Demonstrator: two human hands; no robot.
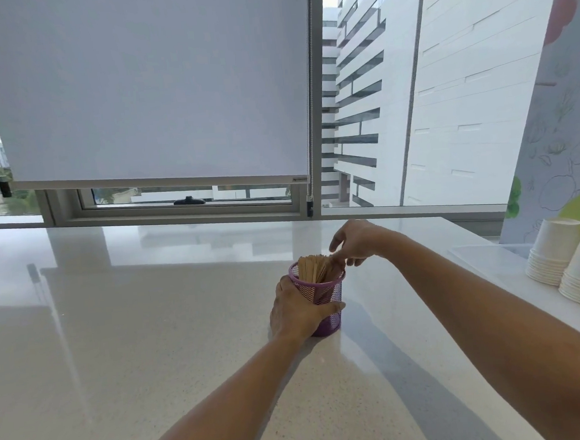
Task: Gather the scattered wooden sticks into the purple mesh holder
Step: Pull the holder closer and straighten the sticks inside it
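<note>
Holder (323, 294), purple mesh, upright on the white counter (153, 349), a little toward 4 o'clock from the middle of the view. Contents: sticks (314, 268), flat and wooden, standing on end in a tight bundle, their tops just above the rim and leaning slightly toward 11 o'clock. Left hand (296, 310): wrapped around the holder from its 8 o'clock side, thumb laid across the near wall, the other fingers hidden behind the mesh; a firm steadying hold. Right hand (357, 241): reaching in from 4 o'clock, poised over the rim at the holder's 1 o'clock, fingers curled downward with their tips at the stick tops. Whether these fingers pinch a last stick or only tap the bundle level cannot be told, as the tips are bunched and partly hidden. Paper cups (573, 265): two slanting stacks, white, at 3 o'clock, well apart from the holder. Blind (152, 92): pale, drawn most of the way down the window at 12 o'clock. Loose sticks: none to be seen on the visible counter. Progress, as a judgement: gathering looks complete or very nearly so; what seems left is settling the bundle and taking both hands away.
</note>
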